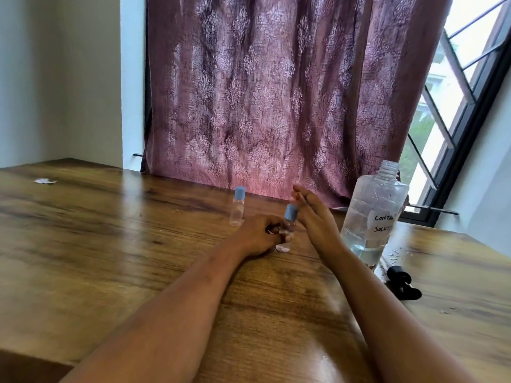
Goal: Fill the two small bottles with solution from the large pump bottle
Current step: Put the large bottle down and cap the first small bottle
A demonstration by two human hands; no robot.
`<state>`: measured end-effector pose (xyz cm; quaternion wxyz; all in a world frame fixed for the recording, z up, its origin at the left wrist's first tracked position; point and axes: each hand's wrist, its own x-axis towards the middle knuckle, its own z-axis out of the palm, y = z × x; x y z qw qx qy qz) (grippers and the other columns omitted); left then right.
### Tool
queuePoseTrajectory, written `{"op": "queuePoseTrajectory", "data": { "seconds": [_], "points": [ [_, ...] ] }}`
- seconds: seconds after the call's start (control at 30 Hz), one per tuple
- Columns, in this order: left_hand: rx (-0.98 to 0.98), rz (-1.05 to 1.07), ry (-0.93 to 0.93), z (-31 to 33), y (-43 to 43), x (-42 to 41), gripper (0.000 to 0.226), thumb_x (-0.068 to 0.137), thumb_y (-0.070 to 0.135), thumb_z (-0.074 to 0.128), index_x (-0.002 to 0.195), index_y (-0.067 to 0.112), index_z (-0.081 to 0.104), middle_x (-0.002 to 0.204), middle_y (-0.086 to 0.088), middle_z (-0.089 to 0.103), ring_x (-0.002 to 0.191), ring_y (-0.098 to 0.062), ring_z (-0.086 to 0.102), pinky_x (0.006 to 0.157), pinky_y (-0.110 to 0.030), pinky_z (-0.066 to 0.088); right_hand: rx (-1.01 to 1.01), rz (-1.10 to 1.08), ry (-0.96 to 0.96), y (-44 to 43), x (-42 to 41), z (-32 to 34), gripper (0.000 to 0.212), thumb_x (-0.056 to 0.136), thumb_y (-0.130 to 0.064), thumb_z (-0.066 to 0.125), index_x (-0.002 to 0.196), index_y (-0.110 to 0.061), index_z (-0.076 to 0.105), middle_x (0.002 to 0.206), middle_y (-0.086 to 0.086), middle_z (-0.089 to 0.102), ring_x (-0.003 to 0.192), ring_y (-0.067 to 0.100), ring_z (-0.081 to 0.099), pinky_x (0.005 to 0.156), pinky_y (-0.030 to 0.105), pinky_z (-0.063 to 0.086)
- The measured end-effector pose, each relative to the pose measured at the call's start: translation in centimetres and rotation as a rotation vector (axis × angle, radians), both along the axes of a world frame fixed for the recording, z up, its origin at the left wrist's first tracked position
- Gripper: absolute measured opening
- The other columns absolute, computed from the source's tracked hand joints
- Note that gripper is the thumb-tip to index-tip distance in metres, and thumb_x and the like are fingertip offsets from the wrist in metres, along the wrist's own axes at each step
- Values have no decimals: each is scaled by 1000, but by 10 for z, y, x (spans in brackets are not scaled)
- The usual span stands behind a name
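Two small clear bottles with blue caps stand on the wooden table [110, 230]. My left hand [261, 236] grips the nearer small bottle [289, 222] around its body, the bottle slightly tilted. My right hand [315, 217] is flat with fingers stretched out, right beside that bottle's blue cap. The second small bottle [238, 207] stands upright farther back, untouched. The large clear bottle [373, 217], uncapped and about a third full of liquid, stands to the right with a handwritten label. Its black pump head [402, 283] lies on the table beside it.
A patterned purple curtain [276, 92] hangs behind the table's far edge. A window with a dark frame [456, 120] is at the right. A small scrap of paper [44, 181] lies at the far left of the table.
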<state>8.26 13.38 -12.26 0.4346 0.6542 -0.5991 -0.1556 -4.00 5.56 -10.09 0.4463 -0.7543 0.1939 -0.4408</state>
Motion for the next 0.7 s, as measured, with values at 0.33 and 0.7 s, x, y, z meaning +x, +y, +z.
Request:
{"op": "queuePoseTrajectory", "data": {
  "seconds": [0.33, 0.7],
  "points": [
    [8, 6, 12, 2, 1, 0, 34, 83, 25, 68, 117, 23, 64, 118, -1, 65, 107, -14, 58, 98, -29, 45, -23, -215, -202, 3, -5, 7, 18, 99, -32, 41, 89, -35, 56, 72, 0, 63, 67, 13, 62, 72, 38, 51],
    [28, 30, -1, -1, -3, 0, 36, 82, 32, 69, 116, 24, 63, 116, -2, 66, 105, -16, 60, 99, -36, 48, -151, -109, 101, 9, -1, 3, 22, 95, -20, 50, 92, -30, 69, 90, -4, 68, 87, 12, 62, 76, 25, 49]
  ]
}}
